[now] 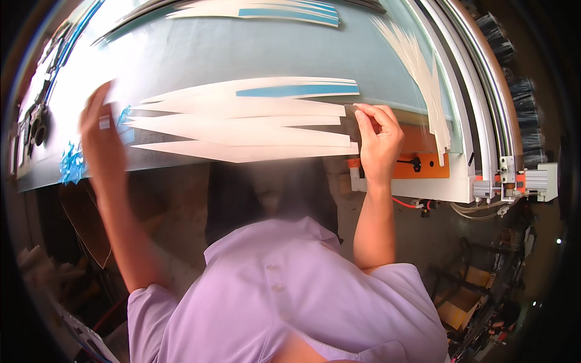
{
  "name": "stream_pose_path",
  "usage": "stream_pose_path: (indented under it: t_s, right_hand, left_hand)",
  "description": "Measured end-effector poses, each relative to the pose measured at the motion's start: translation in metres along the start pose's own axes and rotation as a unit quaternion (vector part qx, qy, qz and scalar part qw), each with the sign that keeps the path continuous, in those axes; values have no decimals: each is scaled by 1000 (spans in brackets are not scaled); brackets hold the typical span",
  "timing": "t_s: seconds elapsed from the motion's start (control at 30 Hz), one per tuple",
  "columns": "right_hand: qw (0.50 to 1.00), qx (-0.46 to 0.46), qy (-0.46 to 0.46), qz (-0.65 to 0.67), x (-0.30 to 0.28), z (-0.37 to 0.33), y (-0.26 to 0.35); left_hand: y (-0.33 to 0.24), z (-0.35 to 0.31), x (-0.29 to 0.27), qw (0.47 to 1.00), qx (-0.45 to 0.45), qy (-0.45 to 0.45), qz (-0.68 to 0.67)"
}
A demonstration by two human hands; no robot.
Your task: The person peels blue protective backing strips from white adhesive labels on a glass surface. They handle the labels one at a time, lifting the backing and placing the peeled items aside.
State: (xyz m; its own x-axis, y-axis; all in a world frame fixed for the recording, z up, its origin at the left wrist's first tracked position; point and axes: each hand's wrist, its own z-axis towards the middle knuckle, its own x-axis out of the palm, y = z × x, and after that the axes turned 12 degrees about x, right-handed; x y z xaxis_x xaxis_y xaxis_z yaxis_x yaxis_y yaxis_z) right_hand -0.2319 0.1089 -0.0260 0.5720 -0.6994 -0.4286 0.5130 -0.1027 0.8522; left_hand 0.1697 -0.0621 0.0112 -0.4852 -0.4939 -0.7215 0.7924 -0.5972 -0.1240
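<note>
Several long, pointed white strips lie side by side at the table's near edge, between my hands. The farthest strip carries a blue band. At their right ends my right hand is closed, thumb and forefinger pinched together; beside the fingertips shows a dark patch, and what they grip, if anything, is too small to make out. My left hand is raised near the strips' pointed left ends, apart from them and smeared by motion. A white wrap sits on one of its fingers. Blue film scraps lie beside it.
More white strips with blue lie at the far side of the glassy table. A fan of thin pale strips runs along the right. Beyond it stands a metal rail. An orange panel is beside my right hand.
</note>
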Motion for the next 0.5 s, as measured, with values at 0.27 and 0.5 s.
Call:
stream_pose_path:
  t_s: [0.27,0.5]
  right_hand:
    - [996,17,-59,-66,-2,25,-7]
    - [984,-67,-80,-147,4,30,-20]
  left_hand:
    - [-247,39,96,918,223,227,-238]
    - [-245,36,91,907,249,253,-226]
